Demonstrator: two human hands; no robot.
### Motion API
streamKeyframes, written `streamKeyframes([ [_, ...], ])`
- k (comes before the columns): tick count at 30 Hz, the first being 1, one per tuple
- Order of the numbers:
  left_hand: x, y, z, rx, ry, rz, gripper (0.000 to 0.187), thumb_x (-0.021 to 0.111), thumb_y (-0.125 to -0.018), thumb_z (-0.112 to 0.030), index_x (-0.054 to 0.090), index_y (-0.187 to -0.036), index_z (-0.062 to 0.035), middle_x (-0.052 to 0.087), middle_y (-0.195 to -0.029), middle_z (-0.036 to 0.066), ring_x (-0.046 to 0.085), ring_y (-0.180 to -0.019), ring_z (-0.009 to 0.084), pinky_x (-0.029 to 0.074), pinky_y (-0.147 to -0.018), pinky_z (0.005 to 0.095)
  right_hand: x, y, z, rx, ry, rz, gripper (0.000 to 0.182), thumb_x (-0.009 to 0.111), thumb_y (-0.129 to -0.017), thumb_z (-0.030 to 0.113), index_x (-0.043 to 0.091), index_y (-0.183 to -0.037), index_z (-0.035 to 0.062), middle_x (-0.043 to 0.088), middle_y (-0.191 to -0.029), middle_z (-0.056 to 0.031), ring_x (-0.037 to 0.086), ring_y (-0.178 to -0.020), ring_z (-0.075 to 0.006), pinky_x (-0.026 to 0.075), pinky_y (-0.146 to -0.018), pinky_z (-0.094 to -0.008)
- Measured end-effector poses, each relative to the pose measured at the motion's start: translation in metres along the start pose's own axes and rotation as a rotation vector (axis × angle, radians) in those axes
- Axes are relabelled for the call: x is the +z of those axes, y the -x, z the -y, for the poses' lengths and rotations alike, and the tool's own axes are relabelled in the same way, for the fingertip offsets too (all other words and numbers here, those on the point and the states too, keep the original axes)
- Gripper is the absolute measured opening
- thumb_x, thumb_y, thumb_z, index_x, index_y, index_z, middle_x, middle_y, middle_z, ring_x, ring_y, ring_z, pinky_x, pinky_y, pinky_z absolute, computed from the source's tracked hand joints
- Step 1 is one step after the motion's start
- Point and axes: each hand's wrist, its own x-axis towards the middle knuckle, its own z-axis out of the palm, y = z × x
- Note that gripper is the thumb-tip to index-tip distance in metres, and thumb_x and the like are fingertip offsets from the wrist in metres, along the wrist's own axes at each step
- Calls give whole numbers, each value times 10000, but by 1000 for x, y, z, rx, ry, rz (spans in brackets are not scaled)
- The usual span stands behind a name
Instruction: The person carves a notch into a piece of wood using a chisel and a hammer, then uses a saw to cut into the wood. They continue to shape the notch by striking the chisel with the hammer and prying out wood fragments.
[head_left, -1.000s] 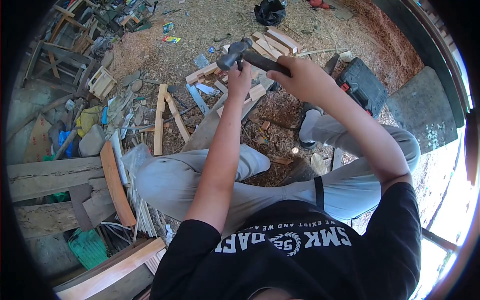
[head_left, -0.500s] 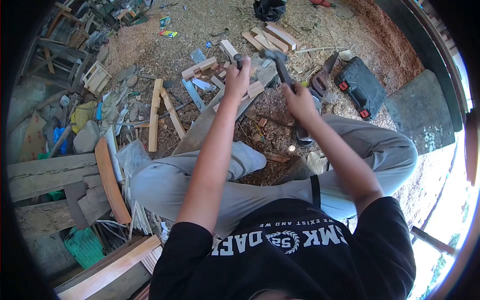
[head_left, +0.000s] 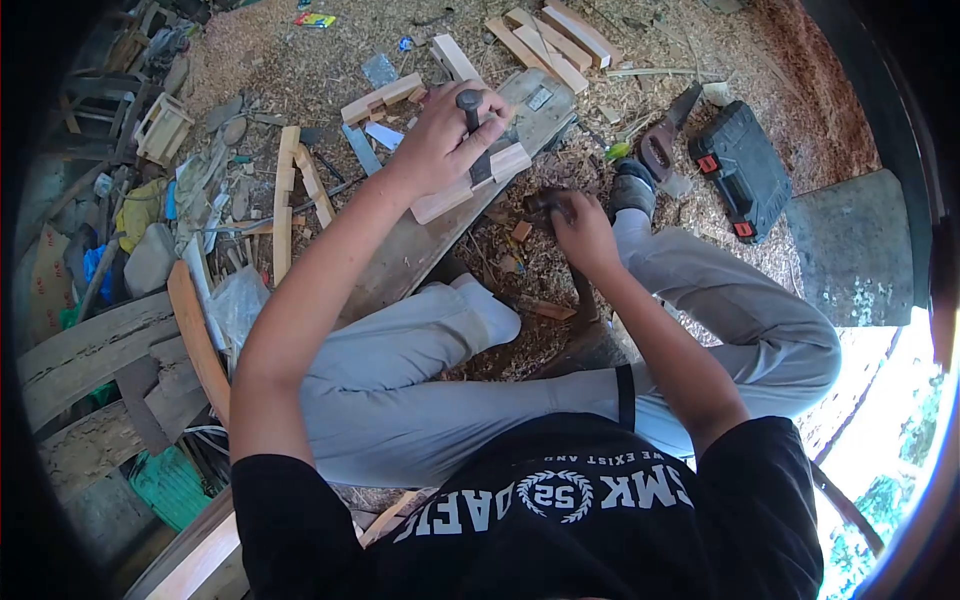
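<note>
My left hand (head_left: 447,140) is closed around a dark chisel (head_left: 480,168), which stands nearly upright with its lower end at a notch in a short wood block (head_left: 440,204). The block lies on a worn wooden plank (head_left: 400,252). Just right of the plank, my right hand (head_left: 586,238) is wrapped round a hammer (head_left: 547,202) close to its head. The hammer's handle runs down toward my legs and is partly in shadow. Whether the chisel's edge touches the wood I cannot make out.
Notched wood pieces (head_left: 385,98) lie beyond the plank, with more sticks (head_left: 560,45) at the back. To the right are a handsaw (head_left: 660,145) and a black tool case (head_left: 742,170). Planks and clutter fill the left side. Shavings cover the ground.
The hammer has come down from its raised position to low beside the plank. My left hand has moved nearer with the chisel, now over the notched block. The camera view has shifted slightly.
</note>
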Motion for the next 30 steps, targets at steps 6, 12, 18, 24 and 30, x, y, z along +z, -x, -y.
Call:
streamKeyframes([
  [6,-24,-3,-5,1,-299,77,543,434,-1091,-494,554,-1388,-56,569,-1309,175,526,-1214,363,409,-1052,500,-34,-55,105,-505,-352,32,449,787,-908,240,630,-1252,-2,665,-1121,-199,682,-1056,-372,544,-931,-438],
  [12,-85,40,14,-125,-196,208,641,402,-1094,-532,476,-1495,-37,566,-1395,194,519,-1335,387,383,-1140,488,-17,-78,130,-586,-519,147,406,779,-946,266,629,-1206,-8,670,-1078,-152,672,-1020,-297,517,-942,-380],
  [18,24,112,67,-478,-320,-114,436,550,-1053,-321,567,-1346,2,588,-1323,230,545,-1282,423,433,-1069,542,-8,-94,142,-513,-911,343,274,638,-1059,296,636,-1039,23,683,-994,-63,628,-940,-147,500,-849,-324],
  [24,85,101,65,-583,-526,-363,421,576,-1018,-269,573,-1342,0,544,-1403,287,473,-1368,490,379,-1143,566,9,-106,136,-447,-999,407,504,533,-1090,503,548,-866,51,573,-738,-12,509,-657,-115,408,-617,-269],
  [30,82,101,61,-645,-551,-324,413,541,-1027,-247,564,-1366,-12,541,-1433,280,457,-1388,500,369,-1161,577,-4,-147,127,-118,-1413,188,613,373,-1093,641,412,-788,111,312,-625,22,285,-540,-125,275,-527,-316],
])
